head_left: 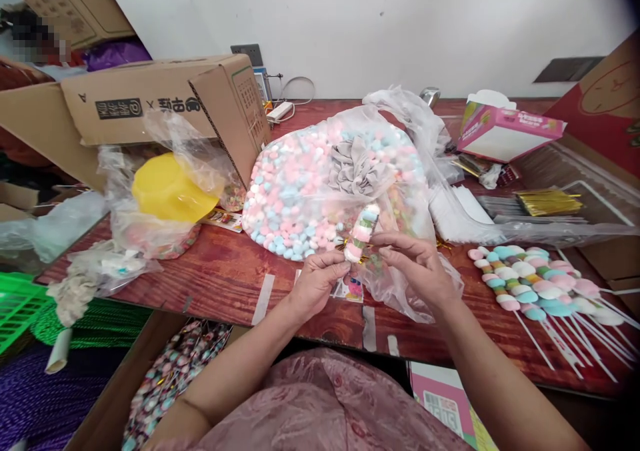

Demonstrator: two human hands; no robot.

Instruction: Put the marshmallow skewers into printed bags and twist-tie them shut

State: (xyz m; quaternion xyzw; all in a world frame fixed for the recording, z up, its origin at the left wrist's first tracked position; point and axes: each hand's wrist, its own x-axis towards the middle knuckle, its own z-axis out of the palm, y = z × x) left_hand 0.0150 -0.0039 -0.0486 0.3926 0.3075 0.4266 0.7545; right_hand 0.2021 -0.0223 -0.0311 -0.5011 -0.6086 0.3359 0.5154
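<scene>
Over the near side of the table (pixel 210 297), just in front of the bag (pixel 280 191), the stack (pixel 357 233) of soft sweets is held tilted, top leaning right. Left hand (pixel 317 283): thumb and fingers pinched on its lower end. Right hand (pixel 417 264): fingers curled, tips beside the stack; cannot tell whether they grip anything. A gold strip (pixel 363 259) shows at the base; step judged to be tying there. Advisable: pinch firmly below the lowest sweet, turn the strip, not the stack, and avoid squeezing, since the sweets probably dent easily.
</scene>
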